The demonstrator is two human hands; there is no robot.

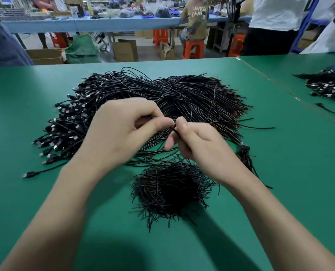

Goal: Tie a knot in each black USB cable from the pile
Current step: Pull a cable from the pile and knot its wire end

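Green counter (280, 173) stretches under me; my left hand (121, 130) and right hand (198, 141) both pinch one black cable (175, 130) between them, just above the big pile (182, 98). Whether its knot is formed yet I cannot tell. By my judgement most work remains: the pile looks huge beside the small heap (170, 190) nearer me.

Green table (280, 173); beyond it: orange stool (193, 48), cardboard box (125, 50), green sack (80, 49), blue bench (104, 24) — seated person (196, 18).
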